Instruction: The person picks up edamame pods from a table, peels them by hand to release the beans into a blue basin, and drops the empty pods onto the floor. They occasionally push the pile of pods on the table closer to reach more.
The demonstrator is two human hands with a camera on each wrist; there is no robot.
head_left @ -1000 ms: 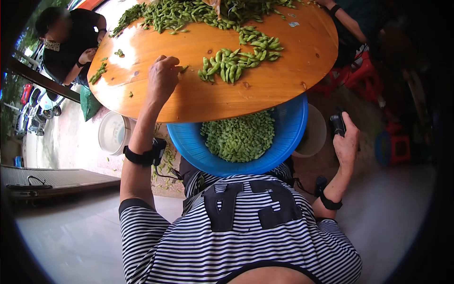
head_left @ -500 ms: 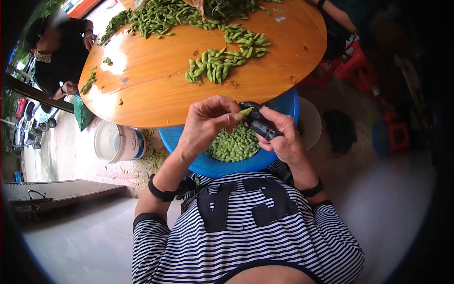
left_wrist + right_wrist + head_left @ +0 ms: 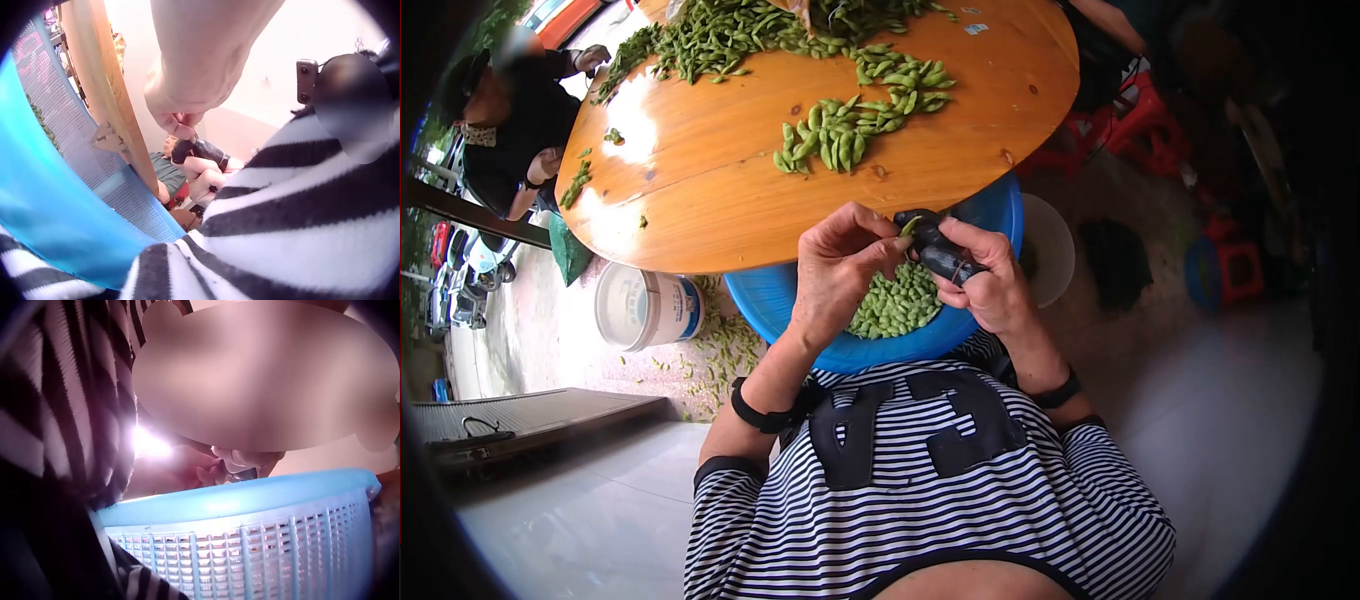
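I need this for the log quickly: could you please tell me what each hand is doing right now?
Left hand: pinches a small green bean pod at its fingertips.
Right hand: grips a black-handled cutting tool against the pod.

the round table [image 3: 730,190] is varnished wood, glossy enough to throw bright glare, with dark knots in the grain. the blue basket [image 3: 990,215] is smooth plastic with a slotted mesh wall. the tool [image 3: 940,255] looks black and slightly shiny. the striped shirt [image 3: 920,500] is soft matt cloth. the white bucket [image 3: 645,305] looks like smooth plastic.

Basket [image 3: 990,225] under table [image 3: 700,200], before pods [image 3: 840,125]
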